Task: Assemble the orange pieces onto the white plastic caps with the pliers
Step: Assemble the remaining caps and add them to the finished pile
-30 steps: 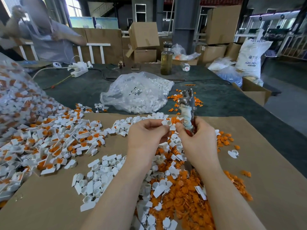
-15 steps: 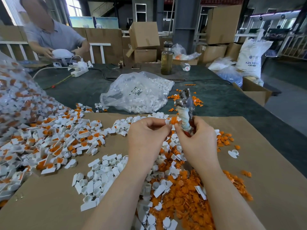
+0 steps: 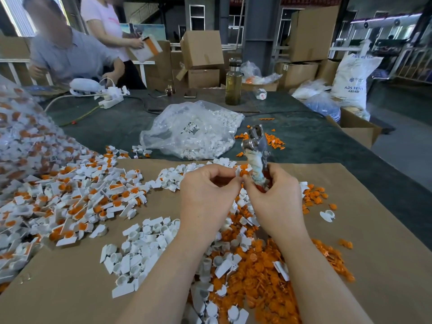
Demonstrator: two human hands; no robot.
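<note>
A workshop hall with a grey steel column point(image 3: 257, 31) at the back and daylit windows point(image 3: 197, 17) behind it. Cardboard boxes point(image 3: 202, 49) are stacked beyond the table's far edge. A white railing point(image 3: 346, 46) runs along the right, above a grey concrete floor point(image 3: 406, 146). A white sack point(image 3: 353, 83) stands off the far right corner.

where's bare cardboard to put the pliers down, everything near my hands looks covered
Bare cardboard lies right of the right hand, past the loose orange pieces. Another patch sits at the near left, between the white caps and the cardboard's edge. Crowded: the mixed heap under both wrists and the assembled pile at far left.
</note>
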